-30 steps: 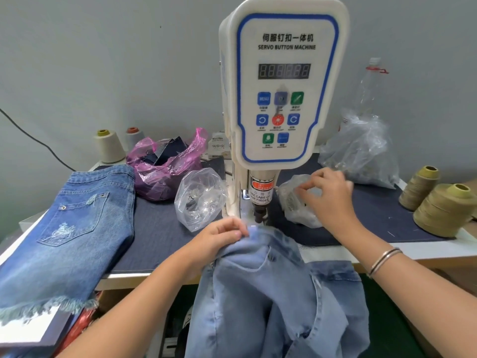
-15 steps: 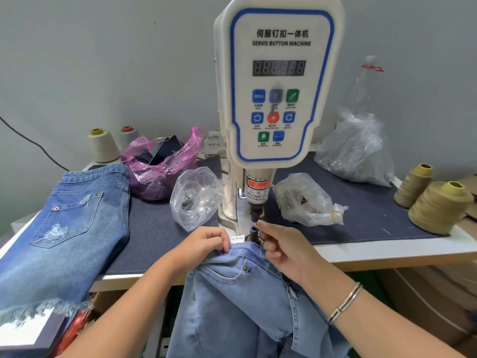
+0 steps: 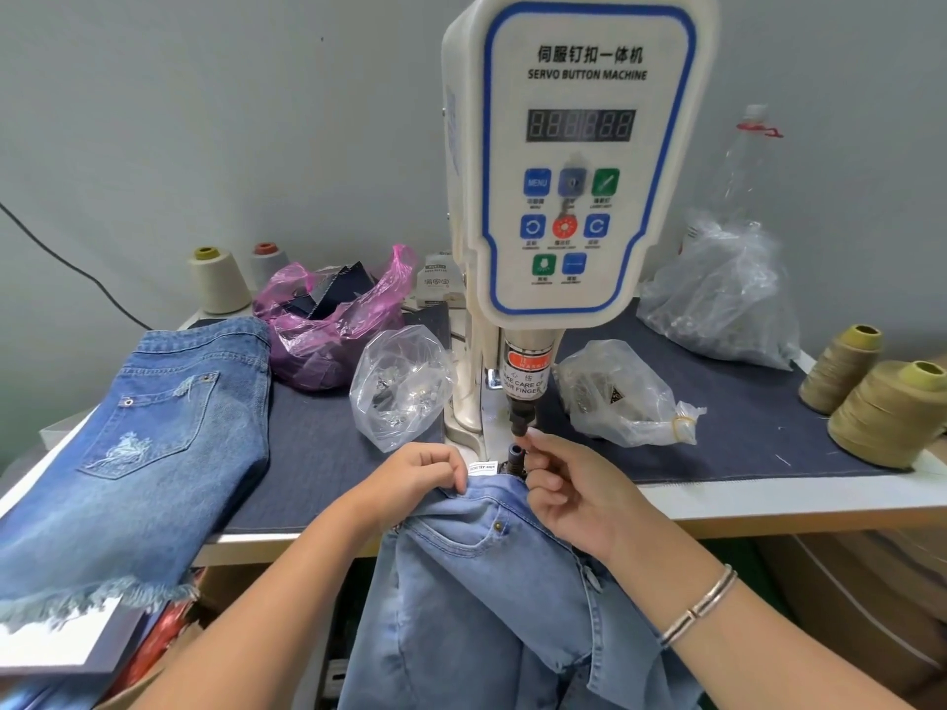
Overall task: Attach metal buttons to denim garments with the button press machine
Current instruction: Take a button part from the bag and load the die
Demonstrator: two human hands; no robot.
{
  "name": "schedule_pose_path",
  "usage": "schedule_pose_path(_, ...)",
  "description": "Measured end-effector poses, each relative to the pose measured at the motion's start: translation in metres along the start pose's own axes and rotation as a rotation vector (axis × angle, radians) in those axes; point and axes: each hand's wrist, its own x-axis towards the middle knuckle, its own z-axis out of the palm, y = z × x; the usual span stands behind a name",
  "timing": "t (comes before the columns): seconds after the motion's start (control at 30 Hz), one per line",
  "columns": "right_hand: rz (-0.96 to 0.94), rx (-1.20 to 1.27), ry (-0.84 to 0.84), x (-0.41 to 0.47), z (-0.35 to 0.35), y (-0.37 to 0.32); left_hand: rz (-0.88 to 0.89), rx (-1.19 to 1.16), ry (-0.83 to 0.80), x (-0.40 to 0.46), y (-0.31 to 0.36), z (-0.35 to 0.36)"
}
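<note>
Denim jeans (image 3: 487, 597) in a pale blue wash hang off the front edge of the table (image 3: 768, 504), their long axis running down toward the floor and the waistband up at the base of the servo button machine (image 3: 574, 161). The left hand (image 3: 410, 479) grips the waistband with curled fingers, just beside a white label. The right hand (image 3: 569, 494) has thumb and forefinger pinched together at the lower die (image 3: 514, 449), right under the black punch (image 3: 521, 420); what they pinch is too small to tell. A brass rivet (image 3: 497, 527) sits at the pocket corner of the jeans.

The table carries a dark navy mat (image 3: 743, 417) and stands against a plain grey wall. Darker frayed denim shorts (image 3: 143, 443) lie on the left. Clear bags (image 3: 399, 386) flank the machine, a pink bag (image 3: 333, 320) sits behind, and olive thread cones (image 3: 891, 412) stand at the right.
</note>
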Motion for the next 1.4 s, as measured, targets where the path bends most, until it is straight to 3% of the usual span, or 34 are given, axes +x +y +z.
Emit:
schedule_pose_path(0.2, -0.046, -0.025, 0.017, -0.003, 0.000, 0.000, -0.002, -0.005, 0.026, -0.001, -0.001, 0.001)
schedule_pose_path(0.67, -0.018, 0.207, 0.093, -0.015, 0.017, 0.003, 0.015, -0.015, 0.056, 0.000, -0.008, -0.001)
schedule_pose_path(0.8, -0.127, 0.249, 0.175, -0.024, 0.024, 0.032, 0.027, 0.002, 0.078, 0.000, -0.008, 0.005)
schedule_pose_path(0.9, -0.156, 0.158, 0.104, -0.030, 0.044, 0.063, -0.014, -0.011, 0.084, -0.006, 0.002, -0.002)
schedule_pose_path(0.97, -0.203, -0.029, 0.018, -0.024, 0.062, 0.070, -0.134, 0.155, 0.051, -0.001, 0.000, 0.011)
schedule_pose_path(1.0, -0.244, -0.197, -0.011, -0.019, 0.072, 0.068, -0.254, 0.374, -0.013, -0.010, -0.006, 0.006)
schedule_pose_path(1.03, -0.293, -0.393, -0.021, -0.010, 0.083, 0.064, -0.472, 0.439, -0.051, -0.016, 0.002, 0.013)
schedule_pose_path(1.07, -0.337, -0.585, -0.012, 0.000, 0.093, 0.059, -0.570, 0.583, 0.085, -0.016, 0.007, 0.021)
schedule_pose_path(1.13, -0.409, -0.841, 0.008, 0.027, 0.111, 0.045, -0.407, 0.240, 0.110, -0.013, 0.007, 0.013)
schedule_pose_path(1.17, -0.452, -0.942, 0.012, 0.042, 0.118, 0.038, -0.292, 0.182, 0.223, -0.006, 0.008, 0.012)
schedule_pose_path(1.2, -0.503, -1.073, 0.028, 0.057, 0.124, 0.031, -0.184, 0.045, 0.210, -0.007, 0.012, -0.004)
schedule_pose_path(1.33, -0.530, -1.791, 0.188, 0.113, 0.125, 0.019, 0.034, 0.002, 0.203, -0.005, -0.003, 0.006)
schedule_pose_path(1.4, -0.523, -1.992, 0.195, 0.128, 0.121, 0.022, 0.076, -0.051, 0.212, -0.004, -0.006, 0.010)
